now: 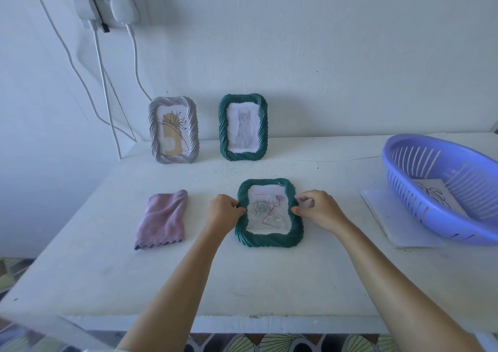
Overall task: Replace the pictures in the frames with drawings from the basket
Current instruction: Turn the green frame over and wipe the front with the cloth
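- The white table (242, 276) is carrying everything, spreading under and around both your hands.
- The lilac slotted plastic basket (401, 187) is sitting well to the right of your right hand, on a white paper sheet (390, 217). A line drawing on white paper (433, 192) is lying inside it.
- The folded pink cloth (163, 218) is lying near your left hand, on its outer side.
- Beyond your hands, a grey twisted-rim frame (173, 157) and a dark green twisted-rim frame (244, 156) are standing upright by the wall.
- Another dark green twisted-rim frame (269, 239) is lying flat, face up, between your hands and showing a rose picture (265, 211).
- Your left hand (225, 211) is gripping its left edge with curled fingers. Your right hand (319, 207) is pinching its right edge between thumb and fingers.
- You are likely working on this flat frame. Whether the rose sheet is the old picture or a new drawing, I cannot tell.
- If it is the old one, the next move is probably turning the frame face down to reach its back, which calls for an even grip on both edges.
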`<move>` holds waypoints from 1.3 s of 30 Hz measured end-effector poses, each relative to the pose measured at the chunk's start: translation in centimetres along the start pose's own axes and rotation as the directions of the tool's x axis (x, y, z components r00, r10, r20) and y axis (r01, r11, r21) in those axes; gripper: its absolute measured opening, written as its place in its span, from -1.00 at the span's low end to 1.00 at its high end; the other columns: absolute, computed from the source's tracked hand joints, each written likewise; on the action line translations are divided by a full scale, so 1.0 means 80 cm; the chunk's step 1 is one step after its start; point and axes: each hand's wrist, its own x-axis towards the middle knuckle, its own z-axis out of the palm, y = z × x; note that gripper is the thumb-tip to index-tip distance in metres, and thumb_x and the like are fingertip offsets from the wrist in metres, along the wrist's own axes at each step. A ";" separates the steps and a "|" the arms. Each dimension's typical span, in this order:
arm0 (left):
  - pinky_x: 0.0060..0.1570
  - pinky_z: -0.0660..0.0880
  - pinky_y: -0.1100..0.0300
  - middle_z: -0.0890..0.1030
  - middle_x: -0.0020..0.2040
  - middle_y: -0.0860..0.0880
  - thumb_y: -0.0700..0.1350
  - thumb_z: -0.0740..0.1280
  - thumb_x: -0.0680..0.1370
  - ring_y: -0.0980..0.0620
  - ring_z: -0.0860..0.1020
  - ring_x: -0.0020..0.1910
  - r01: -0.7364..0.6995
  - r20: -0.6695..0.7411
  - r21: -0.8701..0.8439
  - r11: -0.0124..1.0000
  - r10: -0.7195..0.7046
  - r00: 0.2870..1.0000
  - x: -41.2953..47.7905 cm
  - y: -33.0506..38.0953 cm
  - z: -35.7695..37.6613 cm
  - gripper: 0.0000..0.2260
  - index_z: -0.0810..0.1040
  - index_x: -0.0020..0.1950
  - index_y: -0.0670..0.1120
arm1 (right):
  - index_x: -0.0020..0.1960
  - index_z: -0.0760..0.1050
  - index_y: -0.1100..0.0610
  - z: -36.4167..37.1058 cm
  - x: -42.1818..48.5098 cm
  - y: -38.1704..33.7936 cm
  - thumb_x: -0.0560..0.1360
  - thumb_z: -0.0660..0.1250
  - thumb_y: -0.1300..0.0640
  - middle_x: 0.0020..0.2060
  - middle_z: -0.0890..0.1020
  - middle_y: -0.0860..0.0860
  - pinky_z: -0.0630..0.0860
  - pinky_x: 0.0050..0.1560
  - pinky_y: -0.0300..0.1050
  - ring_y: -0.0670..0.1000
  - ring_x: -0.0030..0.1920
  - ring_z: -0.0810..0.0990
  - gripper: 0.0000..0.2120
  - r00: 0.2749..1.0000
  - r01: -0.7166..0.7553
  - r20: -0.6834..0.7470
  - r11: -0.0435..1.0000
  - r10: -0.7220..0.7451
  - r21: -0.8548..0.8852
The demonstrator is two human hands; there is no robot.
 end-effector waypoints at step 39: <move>0.03 0.54 -0.03 0.57 0.01 -0.27 0.03 0.05 0.42 -0.22 0.56 -0.05 0.100 -0.422 -0.121 0.988 -0.142 0.895 0.001 -0.072 -0.059 -0.59 0.40 0.25 0.18 | 0.54 -0.06 0.04 0.046 -0.001 -0.015 0.63 -0.07 -0.04 0.54 -0.06 -0.07 -0.16 0.50 -0.05 -0.09 0.53 -0.06 -0.50 0.999 -0.035 0.025 0.957 0.044 -0.289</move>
